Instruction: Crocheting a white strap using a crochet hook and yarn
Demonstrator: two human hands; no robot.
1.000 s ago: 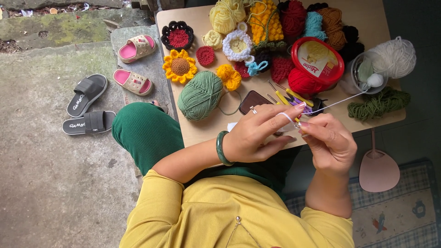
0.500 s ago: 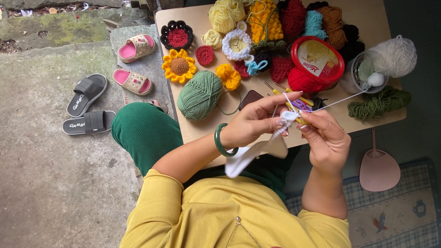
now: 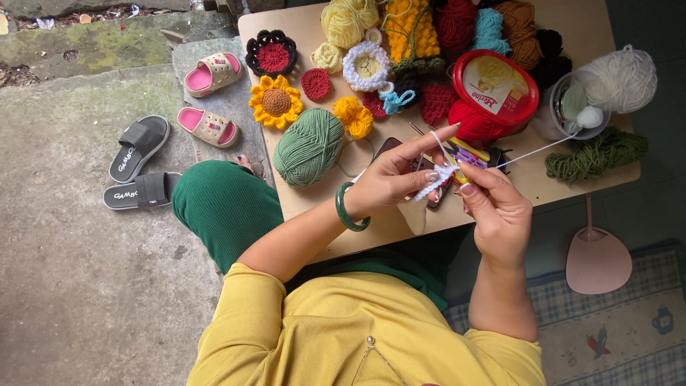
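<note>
Off the surface, on the concrete floor at far left: black slides (image 3: 137, 164) and pink children's sandals (image 3: 209, 100), set clear of the work.

Surface (image 3: 572, 179), left corner and near edge: crocheted sunflower (image 3: 276, 102) and green yarn ball (image 3: 309, 146), laid flat within reach.

Left hand (image 3: 389, 179), above the near edge: closed on a small white crochet piece (image 3: 436, 179), forefinger raised with the white strand (image 3: 529, 152) looped over it, apparently for tension. A green bangle is worn on the wrist.

Right hand (image 3: 493, 204), just beside the left: fingers pinched narrow at the same piece; a hook is presumably held, but it cannot be made out.

Far edge: finished flowers and yarn skeins crowded together. Right half: red tub (image 3: 493, 89), then a clear container (image 3: 572, 107) holding the white yarn ball (image 3: 589, 116) that feeds the strand, likely to stop it rolling.

Open room: a bare strip is left along the near edge, right of the hands.
</note>
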